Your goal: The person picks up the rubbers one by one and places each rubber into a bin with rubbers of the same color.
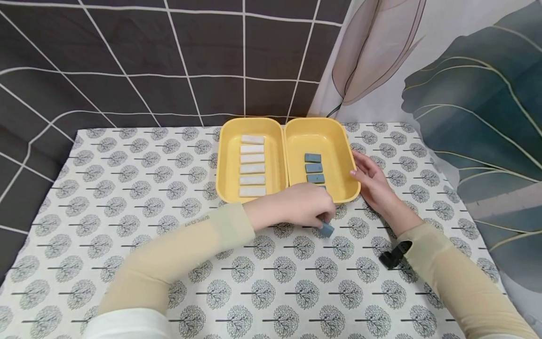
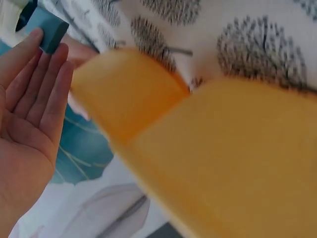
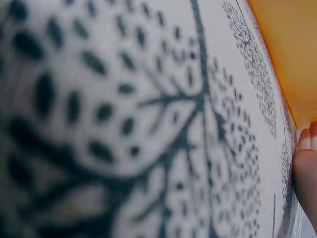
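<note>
My left hand (image 1: 306, 203) pinches a small blue-grey rectangular block (image 1: 326, 230) between thumb and fingertips, just in front of the right yellow tray (image 1: 354, 192). In the left wrist view the block (image 2: 48, 29) sits at the fingertips, the palm turned to the camera. Inside that tray lies a column of similar blue-grey blocks (image 1: 313, 168); the nearest one is partly hidden by my left hand. My right hand (image 1: 372, 181) grips the tray's right side, thumb on the rim and fingers along the outside. Only part of its fingers (image 3: 303, 163) shows in the right wrist view.
Touching the right tray on its left is a second yellow tray (image 1: 226, 188), with several white blocks (image 1: 252, 168) in a column. Both stand on a tree-patterned cloth (image 1: 139, 202), near its far edge. Behind hang a dark gridded cloth (image 1: 203, 52) and a leaf-patterned curtain (image 1: 449, 108).
</note>
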`<move>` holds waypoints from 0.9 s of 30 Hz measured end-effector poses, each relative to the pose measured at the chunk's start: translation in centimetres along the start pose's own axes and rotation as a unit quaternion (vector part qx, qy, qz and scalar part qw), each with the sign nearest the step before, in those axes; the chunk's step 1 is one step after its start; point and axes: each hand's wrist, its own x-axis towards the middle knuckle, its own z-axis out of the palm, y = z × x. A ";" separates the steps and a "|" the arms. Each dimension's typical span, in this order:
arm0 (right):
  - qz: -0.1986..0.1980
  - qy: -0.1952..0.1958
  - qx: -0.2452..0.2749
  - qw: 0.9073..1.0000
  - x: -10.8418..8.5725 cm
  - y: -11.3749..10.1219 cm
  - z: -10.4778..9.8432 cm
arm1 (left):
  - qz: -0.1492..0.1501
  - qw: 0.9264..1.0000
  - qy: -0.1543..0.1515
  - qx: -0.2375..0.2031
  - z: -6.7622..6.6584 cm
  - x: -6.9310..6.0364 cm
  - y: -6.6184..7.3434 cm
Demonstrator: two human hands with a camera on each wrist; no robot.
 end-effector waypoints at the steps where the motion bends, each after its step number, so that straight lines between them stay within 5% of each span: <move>1: 0.000 0.000 0.001 1.000 0.0 0.0 0.0 | -0.002 1.000 0.005 -0.010 -0.3 -0.1 -0.2; 8: 0.003 0.000 0.005 1.000 0.0 0.0 0.0 | -0.007 0.995 0.053 -0.086 -3.1 -0.5 -1.8; 16: 0.011 0.000 -0.008 1.000 -0.1 -0.1 -0.1 | -0.047 0.983 0.098 -0.146 -6.0 -0.2 -4.3; 27: 0.010 0.006 -0.014 1.000 -0.1 -0.1 0.0 | -0.067 0.979 0.141 -0.128 -7.9 1.5 -7.5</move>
